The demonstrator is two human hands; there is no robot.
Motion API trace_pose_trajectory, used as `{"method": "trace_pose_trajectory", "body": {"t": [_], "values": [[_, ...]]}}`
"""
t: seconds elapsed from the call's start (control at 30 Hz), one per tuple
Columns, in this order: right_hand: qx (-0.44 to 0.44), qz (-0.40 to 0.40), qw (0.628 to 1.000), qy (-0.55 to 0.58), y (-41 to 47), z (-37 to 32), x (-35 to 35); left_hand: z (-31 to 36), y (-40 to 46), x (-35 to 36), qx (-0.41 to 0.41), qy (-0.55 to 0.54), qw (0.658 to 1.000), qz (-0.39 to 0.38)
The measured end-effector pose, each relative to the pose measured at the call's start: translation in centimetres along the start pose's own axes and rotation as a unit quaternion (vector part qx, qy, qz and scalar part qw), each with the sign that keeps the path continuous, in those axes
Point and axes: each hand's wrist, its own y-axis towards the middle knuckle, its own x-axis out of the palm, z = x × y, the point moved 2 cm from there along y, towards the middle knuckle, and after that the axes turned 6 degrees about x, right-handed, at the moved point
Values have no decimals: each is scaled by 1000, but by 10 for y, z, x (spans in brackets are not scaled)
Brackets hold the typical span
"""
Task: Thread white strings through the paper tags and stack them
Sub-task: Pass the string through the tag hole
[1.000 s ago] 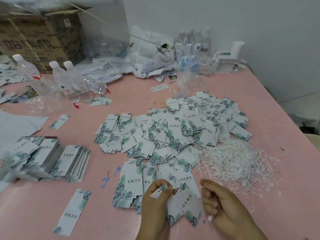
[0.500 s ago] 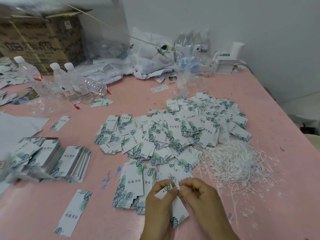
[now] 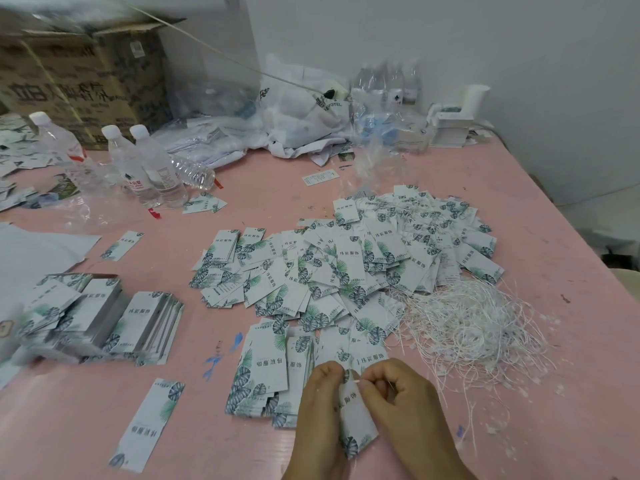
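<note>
A: Tag (image 3: 356,415) sits at the near edge of the table (image 3: 554,237), lifted off the pink top, held between both hands. I read it as tilted, leaf-print corner toward me.

B: Hand states?

A: Left hand (image 3: 318,417) grips the tag's left side, fingers curled round its top end. Right hand (image 3: 401,403) is closed in a pinch at the tag's top end, thumb and forefinger pressed on a string (image 3: 356,379). The two hands touch at the fingertips. I cannot tell whether the string has gone through the hole; the fingers hide it.

B: Where is the supply?

A: Strings (image 3: 474,327), a loose white tangle, lie right of my hands toward the right edge. A few strands trail down toward the near edge beside the right hand. The big heap of tags (image 3: 346,268) spreads across the table's middle, touching the tangle on its right side.

B: Stacks?

A: A small stack (image 3: 263,375) lies just left of the left hand, printed side up. Larger stacks (image 3: 104,323) lean near the left edge. One single tag (image 3: 149,424) lies flat between those and the near edge, apart from both.

B: Far side?

A: Bottles (image 3: 149,168) stand toward the far left corner, with a box (image 3: 79,84) behind them. Bags (image 3: 294,123) are piled along the far edge, against the wall.
</note>
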Motion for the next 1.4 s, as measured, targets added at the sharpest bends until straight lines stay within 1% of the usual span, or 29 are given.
{"method": "trace_pose_trajectory", "body": {"t": [0.1,0.2,0.27,0.4,0.5,0.63,0.73,0.8,0.93,1.0,1.07,1.17,1.3,1.4], "values": [[-7,-12,1000,-4,-1,-4,4,-1,-3,3,-38,-61,997,16],[-7,-18,1000,-6,-2,-7,7,0,-4,2,-51,-81,994,43],[-14,-16,1000,-20,-3,-8,10,0,-3,2,-48,-63,996,41],[-15,-2,999,-46,-3,-8,13,2,-3,4,-26,29,999,13],[-8,9,999,-48,-3,-6,12,1,-4,5,-18,41,999,-14],[2,32,998,-52,-2,-3,11,-6,-1,1,-18,39,999,-22],[6,28,998,-55,-2,-1,11,-10,1,0,-21,43,998,-29],[9,23,998,-52,-2,0,10,-11,2,-1,-16,58,998,-28],[18,25,998,-50,-2,-1,9,-11,5,-2,33,95,995,2],[21,24,998,-48,-2,-3,8,-8,3,0,54,82,995,0],[24,21,999,-44,-2,-5,6,-7,3,-1,52,48,998,-2],[30,17,999,-36,-2,-4,5,-7,3,0,27,16,999,-10],[49,12,999,-13,-1,-1,2,-6,1,1,-5,-29,998,-59],[64,2,998,3,0,1,-1,-5,1,0,-17,-58,995,-80]]}}
